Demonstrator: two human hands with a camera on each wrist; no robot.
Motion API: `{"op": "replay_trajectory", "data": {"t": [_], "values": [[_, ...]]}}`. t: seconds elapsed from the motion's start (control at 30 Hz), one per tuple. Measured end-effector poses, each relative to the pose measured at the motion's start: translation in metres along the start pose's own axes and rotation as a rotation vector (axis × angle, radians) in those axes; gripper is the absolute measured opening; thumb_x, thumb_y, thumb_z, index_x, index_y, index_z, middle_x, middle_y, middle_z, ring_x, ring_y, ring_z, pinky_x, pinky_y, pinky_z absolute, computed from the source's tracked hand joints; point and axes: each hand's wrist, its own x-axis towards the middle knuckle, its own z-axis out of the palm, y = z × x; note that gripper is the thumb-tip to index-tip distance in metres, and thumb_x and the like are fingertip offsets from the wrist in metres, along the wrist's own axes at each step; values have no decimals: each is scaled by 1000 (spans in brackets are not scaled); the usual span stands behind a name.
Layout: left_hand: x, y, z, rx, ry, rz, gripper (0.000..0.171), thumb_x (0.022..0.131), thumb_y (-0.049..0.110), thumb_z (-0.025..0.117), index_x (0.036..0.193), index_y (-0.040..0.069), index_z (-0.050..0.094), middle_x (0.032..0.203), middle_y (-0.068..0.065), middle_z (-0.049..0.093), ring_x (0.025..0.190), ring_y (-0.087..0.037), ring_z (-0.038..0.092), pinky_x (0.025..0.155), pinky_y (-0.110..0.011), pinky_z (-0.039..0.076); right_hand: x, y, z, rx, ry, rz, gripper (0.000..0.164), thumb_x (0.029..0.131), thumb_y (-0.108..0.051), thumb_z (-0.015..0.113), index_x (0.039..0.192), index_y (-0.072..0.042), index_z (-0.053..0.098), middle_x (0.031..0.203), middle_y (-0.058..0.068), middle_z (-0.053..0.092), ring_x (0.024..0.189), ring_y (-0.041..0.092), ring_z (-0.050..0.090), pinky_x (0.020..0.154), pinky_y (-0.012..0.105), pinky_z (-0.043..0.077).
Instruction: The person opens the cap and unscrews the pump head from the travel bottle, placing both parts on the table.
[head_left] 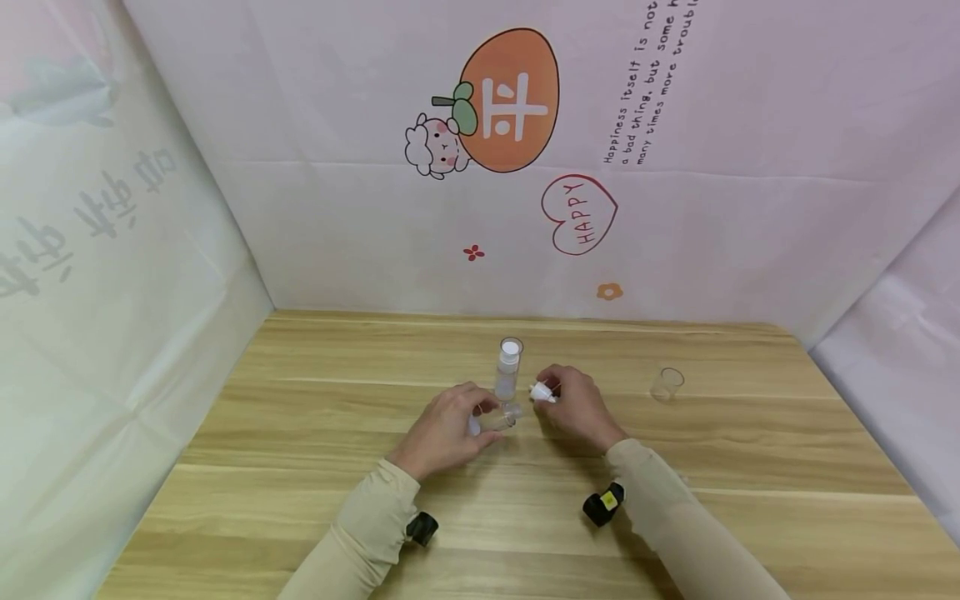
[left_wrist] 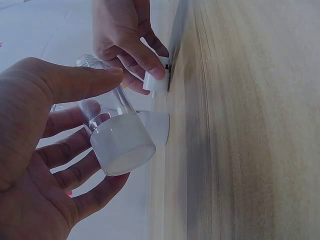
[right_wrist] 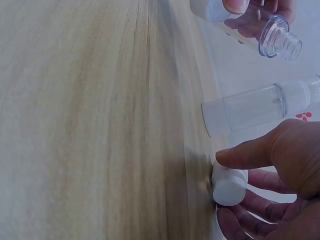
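My left hand (head_left: pixel 450 427) grips a clear bottle (left_wrist: pixel 124 142) with a white base, its thumb on one side and fingers on the other. The bottle is tilted, and its bare threaded neck (right_wrist: pixel 287 46) points toward the right. Low at the tabletop, my right hand (head_left: pixel 577 408) pinches a white pump top (right_wrist: pixel 230 186) between thumb and fingers. A second clear bottle (head_left: pixel 507 379) stands upright just beyond the hands, with a white top under a clear cover.
A loose clear cover (head_left: pixel 666 385) stands on the wooden table (head_left: pixel 750 450) to the right of the right hand. Printed white sheeting (head_left: pixel 360 242) rises behind the table's far edge and along both sides. Each wrist carries a small black camera (head_left: pixel 422 528).
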Motion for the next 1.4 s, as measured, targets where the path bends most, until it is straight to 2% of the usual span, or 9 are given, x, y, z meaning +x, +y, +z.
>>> {"op": "replay_trajectory", "data": {"t": [1.0, 1.17, 1.4], "values": [[0, -3, -1, -15, 12, 1, 36, 83, 21, 87, 110, 2, 72, 100, -9, 69, 89, -21, 65, 79, -35, 54, -2, 0, -2, -32, 33, -34, 41, 84, -8, 82, 120, 2, 65, 105, 16, 65, 92, 28, 64, 79, 44, 54], [-4, -9, -5, -35, 27, -43, 36, 84, 21, 86, 112, 4, 71, 101, -8, 69, 90, -21, 64, 78, -34, 54, -5, 0, -7, -19, 34, -17, 42, 84, -8, 82, 121, 2, 65, 108, 16, 66, 95, 29, 65, 82, 46, 54], [-7, -22, -17, -122, 85, -123, 35, 84, 15, 84, 114, 2, 70, 106, -12, 69, 95, -23, 65, 84, -38, 55, -11, 4, -13, -28, 43, -29, 42, 85, -9, 80, 123, 2, 64, 109, 17, 65, 97, 31, 64, 83, 49, 54]]}}
